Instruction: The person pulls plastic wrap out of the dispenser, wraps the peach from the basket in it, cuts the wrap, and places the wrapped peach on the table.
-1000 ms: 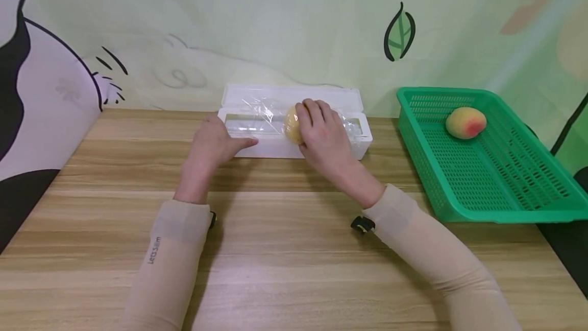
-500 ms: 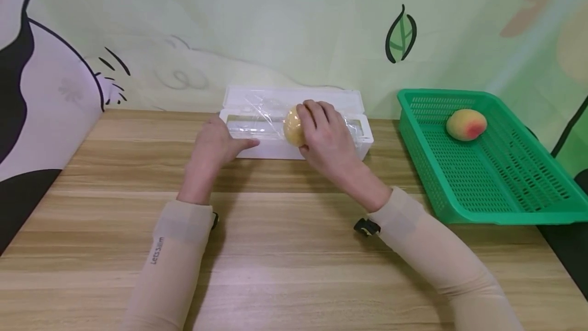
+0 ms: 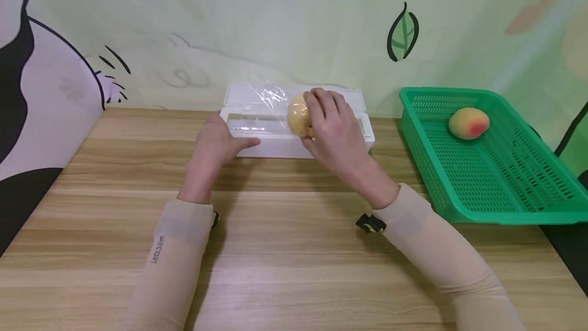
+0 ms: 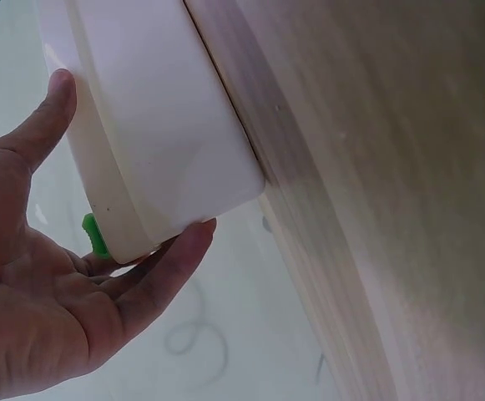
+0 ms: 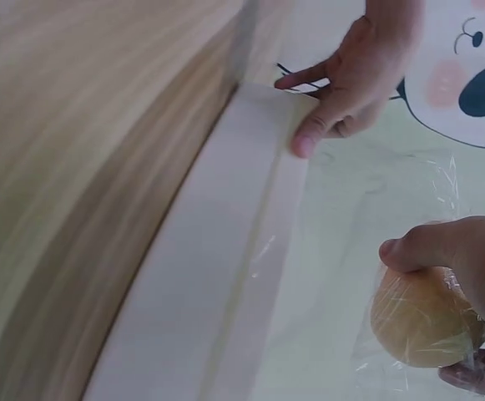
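Wooden tabletop (image 3: 285, 254) bears a green basket (image 3: 505, 218) and a white box (image 3: 275, 149); the left hand (image 3: 213, 141) curls thumb and fingers round its left end, probably for steadiness. Above, the right hand (image 3: 341, 134) clamps its fingers on a fruit (image 3: 298, 117) in clear film (image 3: 268, 95), perhaps pinning it close.

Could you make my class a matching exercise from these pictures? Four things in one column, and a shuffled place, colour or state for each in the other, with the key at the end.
Things
1. Unwrapped peach
2. Plastic basket
3. Film-covered fruit
4. Cling film dispenser

Descriptions
A. Gripped by the right hand
B. White, lid open, with the left hand at one end
C. Yellowish with a red patch, held by neither hand
D. Green, with many small holes

Right pairs: 1-C, 2-D, 3-A, 4-B
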{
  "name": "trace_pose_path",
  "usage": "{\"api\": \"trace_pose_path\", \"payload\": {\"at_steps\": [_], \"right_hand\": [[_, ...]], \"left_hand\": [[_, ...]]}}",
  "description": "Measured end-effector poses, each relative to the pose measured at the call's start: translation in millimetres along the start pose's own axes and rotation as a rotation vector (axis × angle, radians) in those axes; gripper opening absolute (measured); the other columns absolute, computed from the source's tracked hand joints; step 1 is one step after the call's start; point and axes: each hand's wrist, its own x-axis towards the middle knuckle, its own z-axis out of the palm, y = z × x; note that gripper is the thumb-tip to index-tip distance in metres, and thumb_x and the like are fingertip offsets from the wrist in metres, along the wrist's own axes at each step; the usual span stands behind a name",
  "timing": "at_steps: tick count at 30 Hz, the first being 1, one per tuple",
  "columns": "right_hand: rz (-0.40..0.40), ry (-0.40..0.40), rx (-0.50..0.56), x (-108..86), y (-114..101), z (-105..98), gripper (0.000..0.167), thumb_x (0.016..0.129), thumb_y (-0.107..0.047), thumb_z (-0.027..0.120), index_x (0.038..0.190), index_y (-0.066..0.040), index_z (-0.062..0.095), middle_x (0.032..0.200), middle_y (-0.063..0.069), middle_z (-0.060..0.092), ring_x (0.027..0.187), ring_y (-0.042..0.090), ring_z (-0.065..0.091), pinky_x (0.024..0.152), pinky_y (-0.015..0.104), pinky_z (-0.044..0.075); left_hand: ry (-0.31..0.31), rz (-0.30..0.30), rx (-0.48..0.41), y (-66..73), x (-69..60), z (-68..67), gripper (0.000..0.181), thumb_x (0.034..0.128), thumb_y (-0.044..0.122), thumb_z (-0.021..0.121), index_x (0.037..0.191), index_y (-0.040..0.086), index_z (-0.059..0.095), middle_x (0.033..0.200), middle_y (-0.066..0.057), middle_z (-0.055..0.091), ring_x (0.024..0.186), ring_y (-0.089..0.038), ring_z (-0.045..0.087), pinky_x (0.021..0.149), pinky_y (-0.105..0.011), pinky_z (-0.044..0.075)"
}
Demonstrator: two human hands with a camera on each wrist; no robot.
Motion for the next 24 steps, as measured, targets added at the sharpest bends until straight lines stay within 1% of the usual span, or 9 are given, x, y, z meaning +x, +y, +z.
{"api": "trace_pose_path", "payload": {"at_steps": [4, 8, 15, 24], "right_hand": [[0.014, 0.013, 0.012, 3.6, 2, -5, 0.071, 0.074, -0.016, 0.091, 0.130, 0.010, 0.056, 0.126, 0.027, 0.059, 0.115, 0.043, 0.057, 0.103, 0.044, 0.048], [0.009, 0.024, 0.028, 4.1, 2, -10, 0.072, 0.072, -0.016, 0.092, 0.129, 0.009, 0.057, 0.126, 0.027, 0.059, 0.114, 0.044, 0.057, 0.103, 0.045, 0.048], [-0.006, 0.043, 0.058, 1.6, -3, -15, 0.075, 0.068, -0.014, 0.094, 0.129, 0.009, 0.057, 0.126, 0.027, 0.059, 0.112, 0.044, 0.057, 0.100, 0.047, 0.049], [0.006, 0.063, 0.061, -4.4, -7, -28, 0.073, 0.069, -0.015, 0.092, 0.129, 0.009, 0.058, 0.126, 0.027, 0.061, 0.112, 0.043, 0.058, 0.097, 0.048, 0.051]], "left_hand": [[-0.002, 0.007, -0.015, -0.1, -1.5, -1.0, 0.103, 0.0811, 0.051, 0.085, 0.142, -0.013, 0.031, 0.115, -0.028, 0.055, 0.098, -0.038, 0.057, 0.086, -0.050, 0.051], [0.002, 0.005, -0.016, -0.9, -1.7, -1.1, 0.104, 0.0803, 0.052, 0.085, 0.141, -0.014, 0.031, 0.116, -0.029, 0.055, 0.099, -0.039, 0.057, 0.087, -0.051, 0.051], [0.006, -0.018, -0.038, -1.4, -2.5, -1.1, 0.105, 0.0788, 0.051, 0.087, 0.141, -0.012, 0.032, 0.116, -0.027, 0.055, 0.097, -0.038, 0.055, 0.083, -0.049, 0.051], [0.011, -0.006, -0.023, -1.6, -2.2, -0.8, 0.103, 0.0788, 0.052, 0.086, 0.138, -0.014, 0.034, 0.114, -0.028, 0.055, 0.097, -0.038, 0.055, 0.084, -0.050, 0.050]]}}
